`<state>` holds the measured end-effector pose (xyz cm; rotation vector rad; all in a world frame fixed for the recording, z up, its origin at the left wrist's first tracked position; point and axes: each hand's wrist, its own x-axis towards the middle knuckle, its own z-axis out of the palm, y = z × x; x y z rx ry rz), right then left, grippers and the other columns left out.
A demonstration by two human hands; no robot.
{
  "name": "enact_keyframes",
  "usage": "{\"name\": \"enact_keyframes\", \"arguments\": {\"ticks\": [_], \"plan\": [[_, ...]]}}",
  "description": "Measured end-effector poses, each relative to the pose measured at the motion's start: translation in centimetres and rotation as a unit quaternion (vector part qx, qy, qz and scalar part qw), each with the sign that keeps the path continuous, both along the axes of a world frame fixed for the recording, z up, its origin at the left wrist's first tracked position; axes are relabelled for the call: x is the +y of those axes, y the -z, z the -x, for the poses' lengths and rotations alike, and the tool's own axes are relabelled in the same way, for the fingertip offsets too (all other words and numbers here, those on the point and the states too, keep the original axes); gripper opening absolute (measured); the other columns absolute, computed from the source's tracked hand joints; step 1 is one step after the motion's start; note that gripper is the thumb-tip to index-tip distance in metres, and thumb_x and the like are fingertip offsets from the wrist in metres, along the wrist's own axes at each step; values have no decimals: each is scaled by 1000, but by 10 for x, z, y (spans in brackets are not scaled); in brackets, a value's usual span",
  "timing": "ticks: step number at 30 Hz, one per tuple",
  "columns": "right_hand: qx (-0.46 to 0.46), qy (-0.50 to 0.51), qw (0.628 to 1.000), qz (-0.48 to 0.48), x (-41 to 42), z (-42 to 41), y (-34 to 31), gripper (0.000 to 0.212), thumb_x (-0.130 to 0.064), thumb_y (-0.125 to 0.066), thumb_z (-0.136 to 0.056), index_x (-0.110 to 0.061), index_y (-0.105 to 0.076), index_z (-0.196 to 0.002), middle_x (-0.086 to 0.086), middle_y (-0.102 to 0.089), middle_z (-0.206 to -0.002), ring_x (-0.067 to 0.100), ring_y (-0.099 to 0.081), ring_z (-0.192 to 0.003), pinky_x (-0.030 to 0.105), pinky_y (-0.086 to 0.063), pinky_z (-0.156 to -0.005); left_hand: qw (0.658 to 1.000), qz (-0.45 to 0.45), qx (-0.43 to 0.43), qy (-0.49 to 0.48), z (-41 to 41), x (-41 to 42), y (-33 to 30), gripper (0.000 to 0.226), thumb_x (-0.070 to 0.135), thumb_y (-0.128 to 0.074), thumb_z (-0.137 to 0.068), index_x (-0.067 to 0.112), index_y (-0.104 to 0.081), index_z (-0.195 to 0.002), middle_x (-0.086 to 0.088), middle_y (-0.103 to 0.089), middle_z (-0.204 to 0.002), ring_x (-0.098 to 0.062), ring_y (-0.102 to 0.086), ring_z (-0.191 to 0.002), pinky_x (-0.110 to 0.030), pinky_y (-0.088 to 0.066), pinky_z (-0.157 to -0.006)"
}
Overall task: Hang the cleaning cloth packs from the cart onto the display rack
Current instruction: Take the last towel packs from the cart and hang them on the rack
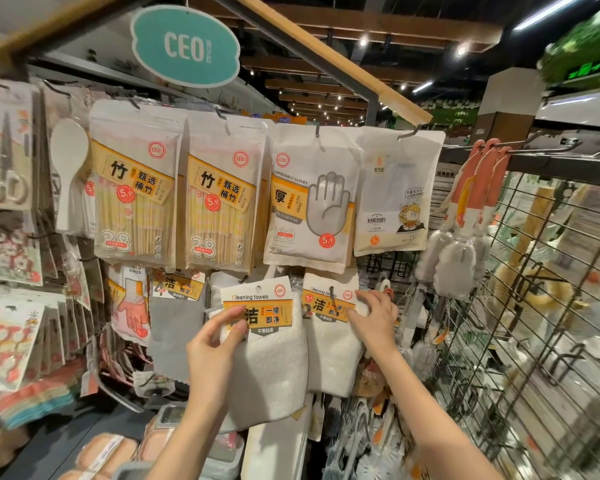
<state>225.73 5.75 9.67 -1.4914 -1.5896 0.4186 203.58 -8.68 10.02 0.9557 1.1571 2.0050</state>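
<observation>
**Cloth pack held up at rack**

White cleaning cloth pack (267,344) in front of the lower hooks, pinched at its label by left hand (210,344). Right hand (373,318), fingers straight, rests on hung cloth pack (329,336) just beside it. Disposable gloves pack (310,199) above.

The display rack (378,102) carries a hung towel pack (329,327) below a gloves pack (309,202)

"CEO" on teal hanging sign (185,46), "Cleaning towels" on held cloth pack (257,308) — "5.9" sticker on glove pack (312,202)
</observation>
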Motion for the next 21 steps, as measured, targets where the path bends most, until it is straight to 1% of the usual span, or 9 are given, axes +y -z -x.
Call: {"name": "enact_keyframes", "arguments": {"ticks": [2, 5, 8, 10, 13, 15, 16, 19, 21], "plan": [[13, -20, 1000, -13, -8, 1, -6, 37, -22, -66, -84, -17, -59, -120, 1, -46, -129, 21, -28, -123, 25, -24, -98, 1000, -1, -4, 6, -4, 0, 0, 30, 3, -67, -85, 32, -76, -84, 16, -74, -92, -6, -66, -89, -9, -48, -68], [58, -66, 995, -40, -26, 8, -19, 28, -19, -65, -85, -21, -59, -113, -5, -46, -118, 9, -32, -111, 16, -23, -89, 1000, 6, -6, 14, -9, 0, 0, 26, 4, -68, -85, 29, -76, -87, 12, -74, -94, -14, -66, -93, -19, -48, -78], [133, -139, 980, -45, -45, 23, -35, 23, -15, -64, -86, -25, -59, -107, -6, -53, -115, 5, -47, -106, 13, -39, -85, 1000, 5, -2, 18, -12, 0, -2, 25, 3, -69, -84, 26, -75, -89, 11, -74, -93, -12, -66, -92, -12, -49, -71], [167, -197, 966, -28, -55, 35, -45, 27, -15, -67, -85, -24, -59, -109, -4, -58, -114, 6, -54, -104, 10, -46, -78, 1000, 0, 6, 21, -13, -2, -4, 25, 1, -69, -83, 25, -74, -90, 15, -74, -90, -4, -67, -87, -7, -48, -66], [146, -270, 952, 8, -64, 50, -52, 44, -15, -73, -80, -25, -53, -117, -8, -57, -112, 4, -53, -103, 7, -46, -76, 1000, -5, 4, 31, -13, -1, -5, 25, 0, -68, -83, 23, -74, -92, 15, -74, -92, -1, -67, -85, -9, -49, -65], [114, -274, 955, 1, -66, 55, -52, 48, -11, -74, -78, -27, -51, -117, -10, -57, -108, -2, -51, -101, 3, -42, -76, 999, -8, 7, 35, -12, 0, -4, 26, 0, -69, -82, 24, -74, -91, 15, -74, -94, 1, -67, -87, -9, -49, -67], [113, -270, 956, -2, -66, 55, -51, 48, -9, -74, -78, -27, -51, -116, -7, -58, -106, -2, -52, -98, 5, -43, -75, 999, -8, 11, 38, -12, 1, -4, 26, 1, -70, -82, 25, -75, -91, 14, -74, -95, 2, -66, -88, -9, -49, -68], [152, -263, 953, 7, -64, 46, -50, 40, -4, -71, -79, -24, -55, -110, 2, -61, -101, -3, -58, -87, 9, -48, -67, 998, 4, -1, 63, -15, 7, -1, 26, 2, -71, -81, 26, -75, -90, 13, -74, -98, 0, -66, -94, -15, -51, -73], [156, -243, 957, 13, -60, 36, -48, 35, -3, -70, -80, -27, -57, -102, 1, -62, -97, 1, -59, -87, 9, -48, -65, 996, 24, -9, 86, -20, 14, 1, 26, 3, -71, -81, 26, -75, -92, 14, -73, -101, -4, -66, -97, -20, -51, -79]]}}
